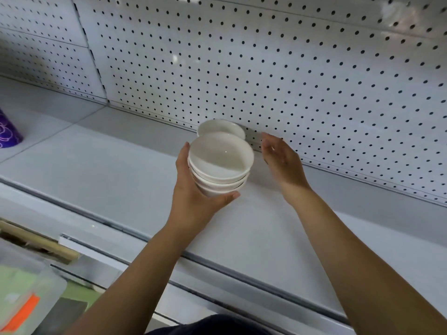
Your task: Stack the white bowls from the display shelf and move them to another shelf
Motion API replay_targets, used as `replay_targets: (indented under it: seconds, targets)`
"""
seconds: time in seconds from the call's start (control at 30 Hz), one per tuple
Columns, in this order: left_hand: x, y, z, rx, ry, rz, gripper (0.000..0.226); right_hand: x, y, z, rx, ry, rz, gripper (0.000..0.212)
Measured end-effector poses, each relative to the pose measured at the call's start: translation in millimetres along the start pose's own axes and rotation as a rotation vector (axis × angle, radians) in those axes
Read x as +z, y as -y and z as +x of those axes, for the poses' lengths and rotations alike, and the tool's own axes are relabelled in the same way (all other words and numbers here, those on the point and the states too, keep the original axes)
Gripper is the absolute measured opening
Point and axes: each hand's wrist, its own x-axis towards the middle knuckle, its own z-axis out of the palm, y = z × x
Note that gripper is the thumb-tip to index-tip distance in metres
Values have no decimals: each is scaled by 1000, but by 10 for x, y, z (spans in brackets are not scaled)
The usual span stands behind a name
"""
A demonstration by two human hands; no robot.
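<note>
Left hand: the left hand [193, 192] cups a stack of white bowls [219, 165] from below and the left side, thumb curled under the near base, fingers reaching up the stack's left wall.
Stack: several white bowls nested upright, held just above the shelf [135, 170], near its middle; I cannot count them exactly, at least three rims show.
Single bowl: one more white bowl [221, 128] sits on the shelf just behind the stack, at the far edge against the pegboard back panel [266, 68]; its near part is hidden by the stack.
Right hand: the right hand [280, 158] hovers to the right of the stack, apart from it, fingers straight and loosely spread, holding nothing, fingertips pointing toward the far panel.
Shelf: pale grey, flat, with a metal front rail [169, 247] running along its near edge.
Far left: a purple cup [8, 130] with a pale flower pattern stands on the shelf, well apart from the bowls.
Near left: a clear plastic container [29, 293] lies below the shelf, blurred, with an orange label [24, 310] on it.
</note>
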Motion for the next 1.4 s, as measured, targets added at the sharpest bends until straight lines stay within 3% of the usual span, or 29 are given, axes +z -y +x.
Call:
replay_targets:
  seconds: [0.2, 0.6, 0.8, 1.0, 1.27, 1.4]
  targets:
    - [-235, 62, -22, -32, -117, 39, 132, 252, -104, 176, -42, 97, -9, 41]
    - [-644, 232, 81, -54, -255, 60, 136, 752, -188, 450, -84, 115, -105, 73]
    - [-667, 213, 68, -57, -238, -10, 131, 772, -209, 436, -63, 61, -58, 52]
    - [-676, 176, 53, -61, -258, -46, 115, 727, -73, 304, -56, 74, 91, 56]
    - [-734, 154, 65, -48, -257, -92, 96, 712, 484, 220, -231, 2, 336, 57]
    - [-756, 170, 70, -19, -243, -120, 89, 771, 697, 168, -285, 106, 319, 60]
